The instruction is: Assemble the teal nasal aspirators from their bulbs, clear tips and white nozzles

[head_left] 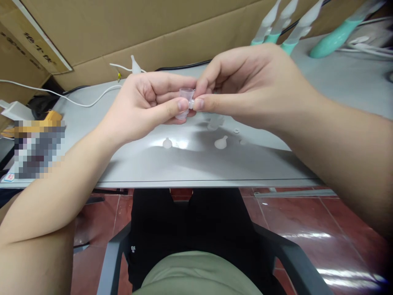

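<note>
Between thumb and fingers, my left hand [153, 96] grips a small translucent plastic cup [186, 93] with a side spout, held upright above the table. From the right, my right hand [242, 82] pinches a small clear piece [191, 104] at the cup's side; whether it is separate from the cup I cannot tell. Below the hands on the table lie two white teardrop-shaped soft pieces, a smaller one [167, 143] and a larger one [221, 142]. Near them are another clear plastic part [215, 122] and a little white ring [236, 131].
Several green-handled devices with clear tips [288, 24] stand at the back right, and another green one [336, 39] lies beside cables. A cardboard wall [138, 32] bounds the grey table [138, 164] behind. White cable [92, 102] and a yellow object [53, 116] are at left.
</note>
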Available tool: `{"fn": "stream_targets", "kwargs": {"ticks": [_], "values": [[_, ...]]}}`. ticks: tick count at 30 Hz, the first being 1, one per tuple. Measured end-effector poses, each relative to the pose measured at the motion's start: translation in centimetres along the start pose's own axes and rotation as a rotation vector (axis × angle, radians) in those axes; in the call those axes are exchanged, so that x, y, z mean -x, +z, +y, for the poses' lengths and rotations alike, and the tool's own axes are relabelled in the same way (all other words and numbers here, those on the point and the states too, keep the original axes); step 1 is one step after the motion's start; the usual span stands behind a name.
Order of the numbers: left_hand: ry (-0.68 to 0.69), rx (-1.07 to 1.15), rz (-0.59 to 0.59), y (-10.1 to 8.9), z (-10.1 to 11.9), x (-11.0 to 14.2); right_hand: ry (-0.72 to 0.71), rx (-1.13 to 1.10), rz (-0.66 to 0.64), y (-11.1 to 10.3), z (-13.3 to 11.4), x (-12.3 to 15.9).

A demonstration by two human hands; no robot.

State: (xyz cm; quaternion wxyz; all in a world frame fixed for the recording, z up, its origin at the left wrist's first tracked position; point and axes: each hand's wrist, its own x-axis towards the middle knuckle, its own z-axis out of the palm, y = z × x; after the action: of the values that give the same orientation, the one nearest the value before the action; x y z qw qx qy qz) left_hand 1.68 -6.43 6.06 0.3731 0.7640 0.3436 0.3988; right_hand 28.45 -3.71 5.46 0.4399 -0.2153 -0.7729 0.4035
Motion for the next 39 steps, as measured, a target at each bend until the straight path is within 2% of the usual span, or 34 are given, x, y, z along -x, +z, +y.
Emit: {"fn": "stream_targets", "kwargs": {"ticks": [3, 8, 13, 19, 25, 33, 36, 39], "values": [[0.049, 0.039, 0.006, 0.1, -0.8, -0.2, -0.057, -0.028, 0.007, 0.2, 0.4, -0.1], [0.056, 0.048, 0.120, 0.3, -1.3, -0.2, -0.124, -0.078, 0.043, 0.1, 0.5, -0.3], [0.077, 0.042, 0.138, 0.5, -1.8, -0.6, -0.262, 0.167, 0.093, 0.2, 1.5, -0.3], [0.032, -0.041, 0.147, 1.2, -2.1, -1.4, -0.235, 0.342, 0.209, 1.7, 1.2, 0.3], [-0.014, 0.007, 0.099, 1.2, -1.4, -0.7, -0.284, 0.457, 0.227, 1.5, 1.1, 0.2], [-0.145, 0.032, 0.151, 1.2, 1.3, -0.3, -0.369, 0.706, 0.198, 0.2, 1.5, -0.1], [-0.162, 0.056, 0.144, 1.0, 1.8, -0.3, -0.420, 0.701, 0.174, 0.1, 1.6, 0.0], [-0.167, 0.114, 0.101, 0.7, 1.6, -0.2, -0.385, 0.709, 0.158, 0.0, 1.8, 0.1]]}}
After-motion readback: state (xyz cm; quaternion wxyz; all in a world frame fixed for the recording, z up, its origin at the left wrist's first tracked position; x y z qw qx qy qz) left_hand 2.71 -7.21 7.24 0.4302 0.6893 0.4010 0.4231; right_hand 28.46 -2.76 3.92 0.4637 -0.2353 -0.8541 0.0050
